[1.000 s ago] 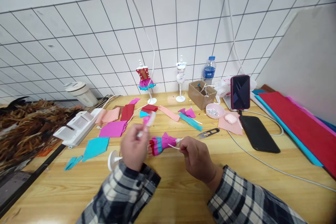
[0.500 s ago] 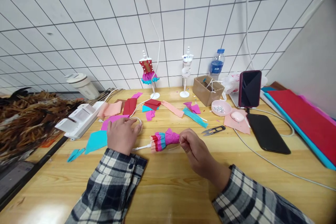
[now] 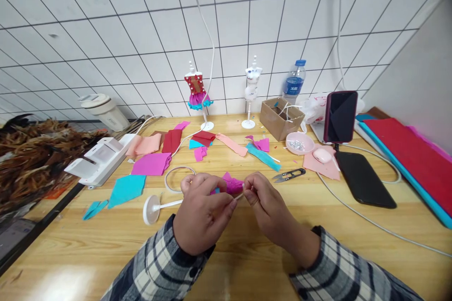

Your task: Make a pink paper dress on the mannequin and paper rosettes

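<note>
Nearer the dress [image 3: 233, 184] — left hand [image 3: 205, 211]

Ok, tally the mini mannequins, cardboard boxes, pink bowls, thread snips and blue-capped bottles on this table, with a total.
Mini mannequins: 3, one lying down
Cardboard box: 1
Pink bowl: 1
Thread snips: 1
Blue-capped bottle: 1
Total: 7

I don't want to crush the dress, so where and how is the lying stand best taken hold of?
Probably by its slim, bare pole, coming from the left and above, near the round base: that stretch lies exposed, while the left hand and right hand crowd the dress.
</note>
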Motion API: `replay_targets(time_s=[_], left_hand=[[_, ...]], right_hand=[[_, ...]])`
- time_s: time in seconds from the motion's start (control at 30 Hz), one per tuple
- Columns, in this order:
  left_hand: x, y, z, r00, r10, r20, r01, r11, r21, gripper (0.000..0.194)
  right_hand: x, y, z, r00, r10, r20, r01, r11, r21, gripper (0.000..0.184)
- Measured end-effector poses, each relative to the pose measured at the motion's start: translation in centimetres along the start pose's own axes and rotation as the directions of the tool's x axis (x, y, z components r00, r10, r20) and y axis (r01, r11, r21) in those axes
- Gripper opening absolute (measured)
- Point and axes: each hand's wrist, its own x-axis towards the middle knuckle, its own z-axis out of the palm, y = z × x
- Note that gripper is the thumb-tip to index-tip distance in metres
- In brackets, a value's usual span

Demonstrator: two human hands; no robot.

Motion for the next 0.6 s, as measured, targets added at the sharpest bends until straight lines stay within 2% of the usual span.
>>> replay_targets(time_s=[0.1, 0.17, 0.2, 0.23, 0.27, 0.33, 0.4, 0.47, 0.6], left_hand=[[-0.2, 0.3, 0.1, 0.999, 0.038, -0.002, -0.038, 0.988, -0.149, 0.021], [-0.3, 0.5, 0.2, 1.000, 0.004, -0.024, -0.010, 0.968, -0.251, 0.022], [-0.3, 0.6, 0.4, 0.998, -0.043, -0.042, 0.030, 0.961, -0.277, 0.022], [-0.3, 0.6, 0.5, 0.994, -0.096, -0.057, 0.077, 0.956, -0.282, 0.022], [-0.3, 0.6, 0.7, 0.987, -0.143, -0.071, 0.119, 0.955, -0.271, 0.021], [-0.3, 0.5, 1.1, 0.979, -0.185, -0.082, 0.162, 0.959, -0.231, 0.023], [-0.5, 0.5, 1.5, 0.981, -0.174, -0.080, 0.155, 0.967, -0.204, 0.025], [-0.8, 0.6, 1.9, 0.984, -0.154, -0.088, 0.135, 0.971, -0.196, 0.024], [-1.0, 1.0, 2.3, 0.987, -0.133, -0.093, 0.114, 0.976, -0.183, 0.024]], right_hand=[[0.5, 0.6, -0.1, 0.988, 0.154, -0.011, -0.150, 0.974, 0.169, 0.011], [0.7, 0.6, -0.5, 0.964, 0.242, -0.112, -0.207, 0.943, 0.259, 0.009], [0.7, 0.5, -0.8, 0.949, 0.238, -0.208, -0.185, 0.951, 0.248, 0.011], [0.6, 0.2, -1.2, 0.937, 0.187, -0.296, -0.137, 0.974, 0.182, 0.017], [0.4, -0.2, -1.4, 0.935, 0.072, -0.347, -0.052, 0.997, 0.064, 0.019], [-0.2, -1.0, -1.7, 0.929, -0.209, -0.305, 0.155, 0.969, -0.191, 0.021], [-0.6, -1.5, -1.6, 0.902, -0.370, -0.221, 0.284, 0.896, -0.341, 0.027], [-0.8, -1.5, -1.3, 0.896, -0.411, -0.170, 0.314, 0.856, -0.412, 0.026], [-0.5, -0.9, -0.9, 0.913, -0.388, -0.127, 0.296, 0.844, -0.448, 0.016]])
